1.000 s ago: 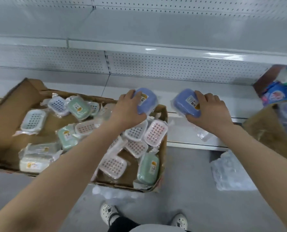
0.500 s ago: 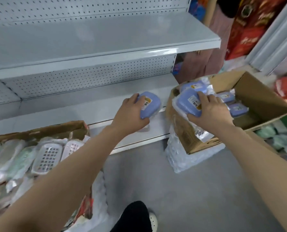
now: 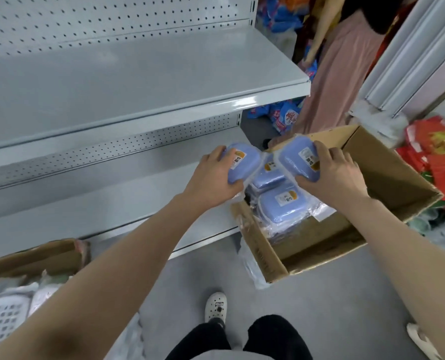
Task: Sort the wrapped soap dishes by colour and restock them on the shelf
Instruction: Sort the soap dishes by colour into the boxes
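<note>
Box holds blue soap dishes; left hand grips one, right hand another.

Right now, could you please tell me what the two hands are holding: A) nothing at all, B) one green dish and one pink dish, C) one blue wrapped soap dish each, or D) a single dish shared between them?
C: the left hand grips the left blue dish and the right hand grips the right blue dish, by the cardboard box.

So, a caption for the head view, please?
At the box, left hand holds a blue dish, right hand another.
</note>
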`<move>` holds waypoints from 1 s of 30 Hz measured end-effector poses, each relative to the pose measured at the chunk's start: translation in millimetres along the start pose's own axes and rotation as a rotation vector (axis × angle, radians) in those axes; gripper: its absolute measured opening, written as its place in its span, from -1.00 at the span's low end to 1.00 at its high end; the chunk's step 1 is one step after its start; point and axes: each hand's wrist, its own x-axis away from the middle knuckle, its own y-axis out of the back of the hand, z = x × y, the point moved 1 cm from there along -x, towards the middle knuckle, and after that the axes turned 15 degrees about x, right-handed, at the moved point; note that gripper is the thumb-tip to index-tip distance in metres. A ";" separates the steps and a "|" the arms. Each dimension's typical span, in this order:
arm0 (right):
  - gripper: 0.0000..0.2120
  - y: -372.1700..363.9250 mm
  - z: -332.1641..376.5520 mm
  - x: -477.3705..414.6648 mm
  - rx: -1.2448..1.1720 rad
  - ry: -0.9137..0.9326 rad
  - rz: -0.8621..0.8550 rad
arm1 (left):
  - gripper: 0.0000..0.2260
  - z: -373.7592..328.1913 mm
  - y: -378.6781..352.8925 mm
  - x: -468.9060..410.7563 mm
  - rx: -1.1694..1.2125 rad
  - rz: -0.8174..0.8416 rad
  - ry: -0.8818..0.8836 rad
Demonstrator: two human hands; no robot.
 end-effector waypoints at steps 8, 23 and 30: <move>-0.19 -25.1 -47.3 -63.9 -0.030 0.089 0.007 | -0.39 -16.3 -25.0 -53.0 0.009 -0.031 0.071; -0.24 -79.8 -117.6 -108.4 -0.074 0.409 0.106 | -0.45 -107.2 -94.6 -7.0 0.031 -0.381 0.351; -0.23 -107.1 -153.2 -86.8 0.009 0.361 0.236 | -0.41 -126.1 -119.5 -16.6 0.044 -0.342 0.382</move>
